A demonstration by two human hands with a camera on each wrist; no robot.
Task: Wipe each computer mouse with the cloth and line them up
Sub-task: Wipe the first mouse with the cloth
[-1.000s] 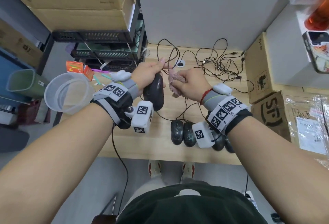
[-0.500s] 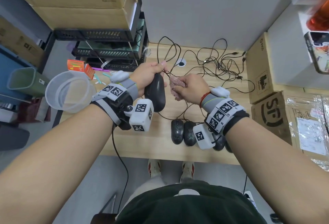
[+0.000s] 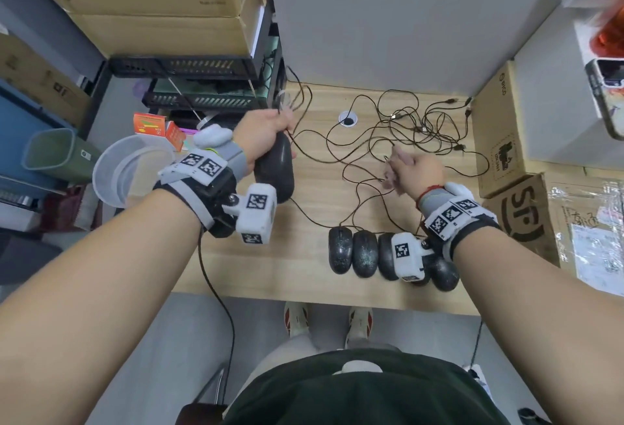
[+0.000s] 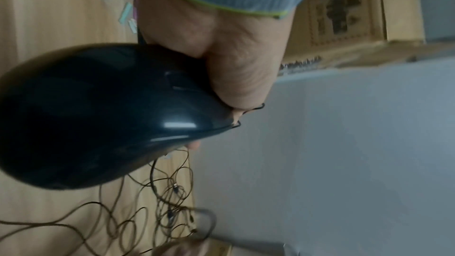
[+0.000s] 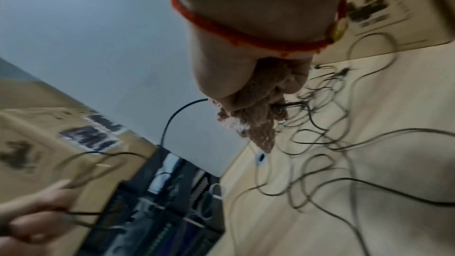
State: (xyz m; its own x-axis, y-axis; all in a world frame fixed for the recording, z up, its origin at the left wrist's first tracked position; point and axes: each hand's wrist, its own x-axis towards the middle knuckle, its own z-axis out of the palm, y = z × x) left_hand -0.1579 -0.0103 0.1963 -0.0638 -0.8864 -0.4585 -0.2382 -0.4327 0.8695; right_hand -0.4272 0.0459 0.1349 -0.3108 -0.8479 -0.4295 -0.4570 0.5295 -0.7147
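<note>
A: Head view first. The left hand (image 3: 261, 134) is clamped round a black mouse (image 3: 274, 171), lifted above the worktop (image 3: 304, 276) at its left side. The right hand (image 3: 420, 171) is bunched tight on the pinkish cloth (image 3: 391, 173), well apart from that mouse. A row of mice (image 3: 364, 254) sits side by side at the near edge.

B: How would you wipe it well?

A: Bring cloth to shell, rub the top and flanks while the left grip turns it, and keep its cable (image 3: 314, 157) clear of the tangle.

B: Left wrist view?

A: The mouse (image 4: 98, 116) looks glossy, with the palm (image 4: 221, 50) closed over its front; the fingertips are hidden behind it.

B: Right wrist view?

A: The cloth (image 5: 258, 120) pokes out of the closed fist (image 5: 241, 61), blurred. The loose cables (image 5: 344, 143) smear together.

B: What's unclear?

A: The right wrist camera hides part of the row, so I can't count it, nor tell whether this mouse is already clean.
</note>
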